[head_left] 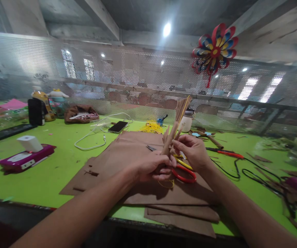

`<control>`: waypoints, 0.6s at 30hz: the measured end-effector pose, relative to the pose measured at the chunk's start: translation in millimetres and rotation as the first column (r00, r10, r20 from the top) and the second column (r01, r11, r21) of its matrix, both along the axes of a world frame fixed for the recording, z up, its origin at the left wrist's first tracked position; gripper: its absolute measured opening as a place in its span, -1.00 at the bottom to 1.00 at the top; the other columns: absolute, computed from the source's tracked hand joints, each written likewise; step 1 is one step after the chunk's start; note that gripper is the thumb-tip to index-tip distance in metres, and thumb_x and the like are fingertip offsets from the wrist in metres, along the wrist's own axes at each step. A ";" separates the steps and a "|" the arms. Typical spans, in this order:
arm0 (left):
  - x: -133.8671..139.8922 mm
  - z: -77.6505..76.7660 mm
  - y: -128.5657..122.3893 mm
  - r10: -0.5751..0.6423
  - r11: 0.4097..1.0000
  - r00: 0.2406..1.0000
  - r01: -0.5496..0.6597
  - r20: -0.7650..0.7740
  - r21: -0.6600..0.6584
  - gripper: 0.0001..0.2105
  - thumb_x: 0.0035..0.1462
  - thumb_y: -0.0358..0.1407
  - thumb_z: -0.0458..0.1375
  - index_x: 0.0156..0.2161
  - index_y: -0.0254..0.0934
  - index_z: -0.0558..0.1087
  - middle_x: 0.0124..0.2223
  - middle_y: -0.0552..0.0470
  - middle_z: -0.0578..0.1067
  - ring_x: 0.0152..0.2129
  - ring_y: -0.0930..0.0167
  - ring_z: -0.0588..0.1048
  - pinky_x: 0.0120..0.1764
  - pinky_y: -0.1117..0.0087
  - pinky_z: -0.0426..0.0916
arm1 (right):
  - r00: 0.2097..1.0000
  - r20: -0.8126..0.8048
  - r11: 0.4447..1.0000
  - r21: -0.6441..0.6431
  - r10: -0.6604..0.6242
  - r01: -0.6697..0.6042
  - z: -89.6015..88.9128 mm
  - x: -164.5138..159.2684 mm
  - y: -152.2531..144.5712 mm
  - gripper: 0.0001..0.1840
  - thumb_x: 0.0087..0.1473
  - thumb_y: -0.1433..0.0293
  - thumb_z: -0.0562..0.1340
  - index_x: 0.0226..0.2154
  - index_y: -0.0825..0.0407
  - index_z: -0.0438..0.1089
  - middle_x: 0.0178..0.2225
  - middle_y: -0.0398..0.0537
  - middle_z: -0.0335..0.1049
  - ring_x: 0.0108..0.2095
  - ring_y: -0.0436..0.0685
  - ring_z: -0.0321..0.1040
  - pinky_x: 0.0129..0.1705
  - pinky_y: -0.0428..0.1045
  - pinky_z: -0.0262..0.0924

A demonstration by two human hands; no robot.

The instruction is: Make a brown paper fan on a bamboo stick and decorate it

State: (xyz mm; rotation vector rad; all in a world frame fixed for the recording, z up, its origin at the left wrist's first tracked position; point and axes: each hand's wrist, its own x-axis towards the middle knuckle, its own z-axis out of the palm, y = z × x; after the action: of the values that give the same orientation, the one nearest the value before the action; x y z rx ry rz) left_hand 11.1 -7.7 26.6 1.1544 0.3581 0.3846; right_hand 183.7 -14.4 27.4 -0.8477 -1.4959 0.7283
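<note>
My left hand (161, 165) is closed around the lower end of a brown paper roll (169, 139), which stands tilted with a fringed, brush-like top. A yellow strand runs along the fringe. At the roll's right side, the fingertips of my right hand (191, 150) pinch a thin brown paper strip (177, 135). Scissors (186, 178) with red handles lie just below my hands, partly covered by them. Close by is a yellow-handled item (184, 163), its far end hidden. Stacked brown paper sheets (127, 148) spread beneath, and a loop of yellow string (167, 186) hangs under my left hand.
On the green table (62, 137) lie a phone (118, 127), a white cable (86, 148) and a purple box (26, 158) bearing a white charger (29, 143). Yellow shreds (150, 127) and a jar (186, 121) stand behind. A red-handled tool (231, 154) with black cord lies right.
</note>
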 end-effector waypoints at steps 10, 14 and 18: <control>0.9 -1.8 0.4 0.015 0.999 1.000 -0.014 -0.006 0.034 -0.95 -0.10 -0.43 0.05 -0.43 -0.31 0.31 -0.69 0.25 0.06 -0.77 0.62 -0.04 -0.74 0.63 -0.15 | 0.998 0.030 0.998 0.021 0.053 -0.053 5.9 1.0 -1.5 -0.80 -0.04 0.29 0.32 -0.54 0.05 0.36 -0.64 -0.20 0.30 -0.64 -0.06 0.17 -0.57 -0.10 0.10; 1.7 -4.0 0.2 0.012 0.997 1.000 -0.012 0.000 0.074 -0.96 -0.09 -0.41 0.04 -0.43 -0.30 0.30 -0.70 0.25 0.07 -0.79 0.61 -0.02 -0.74 0.62 -0.13 | 0.999 0.037 0.998 0.047 0.038 -0.040 5.5 0.8 -2.4 -0.80 -0.05 0.30 0.32 -0.54 0.06 0.36 -0.65 -0.21 0.30 -0.65 -0.06 0.18 -0.57 -0.10 0.11; 4.3 -6.0 -2.3 0.044 0.993 0.999 -0.047 0.022 0.112 -0.95 -0.10 -0.41 0.04 -0.43 -0.29 0.28 -0.71 0.27 0.05 -0.79 0.61 -0.01 -0.72 0.61 -0.06 | 0.999 0.024 0.997 0.071 0.036 -0.037 1.8 2.1 -2.4 -0.84 -0.04 0.33 0.33 -0.51 0.06 0.38 -0.64 -0.21 0.31 -0.63 -0.05 0.22 -0.55 -0.10 0.14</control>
State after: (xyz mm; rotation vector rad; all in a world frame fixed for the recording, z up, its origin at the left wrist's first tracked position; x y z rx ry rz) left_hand 15.5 -10.0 20.6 1.2536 0.3496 0.4605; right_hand 185.8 -16.8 29.2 -0.7788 -1.5521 0.6898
